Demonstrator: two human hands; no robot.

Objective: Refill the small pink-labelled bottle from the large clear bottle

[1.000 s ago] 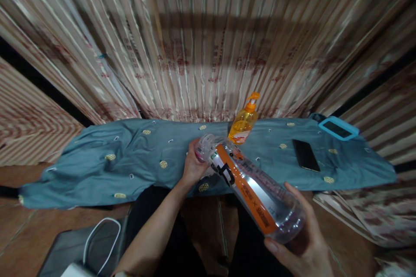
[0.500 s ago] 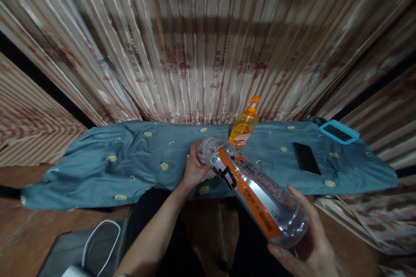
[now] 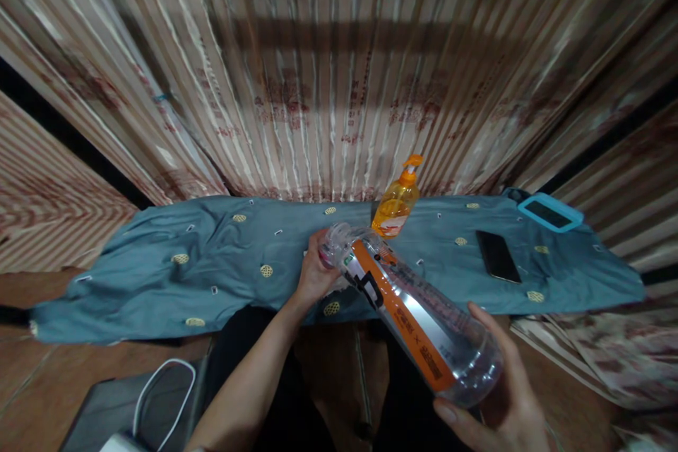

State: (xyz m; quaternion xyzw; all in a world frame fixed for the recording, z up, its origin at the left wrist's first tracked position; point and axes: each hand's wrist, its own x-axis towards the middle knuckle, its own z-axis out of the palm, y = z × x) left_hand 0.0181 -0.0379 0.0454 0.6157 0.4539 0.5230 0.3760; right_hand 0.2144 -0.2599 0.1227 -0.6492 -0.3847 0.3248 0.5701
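Note:
My right hand (image 3: pixel 501 395) grips the base end of a large clear plastic bottle (image 3: pixel 418 325) with an orange and silver label. The bottle lies slanted in the air, its neck pointing up-left in the picture, over the cloth's front edge. At the neck end, my left hand (image 3: pixel 316 274) is closed around something clear with a pinkish part (image 3: pixel 324 256). The bottle's neck and my fingers hide most of it, so I cannot tell its kind. Just beyond the neck stands a pump bottle (image 3: pixel 393 208) of orange liquid, touched by neither hand.
A teal patterned cloth (image 3: pixel 138 282) covers a long, narrow surface. To the right lie a black phone (image 3: pixel 498 256) and a light-blue-framed object (image 3: pixel 551 212). Pleated curtains (image 3: pixel 318 85) close off the front and sides. At lower left, a white cable (image 3: pixel 167 364) lies on a dark surface.
Both hands and the large bottle keep nearly the same pose. The whole view has shifted very slightly; nothing has been taken hold of or let go.

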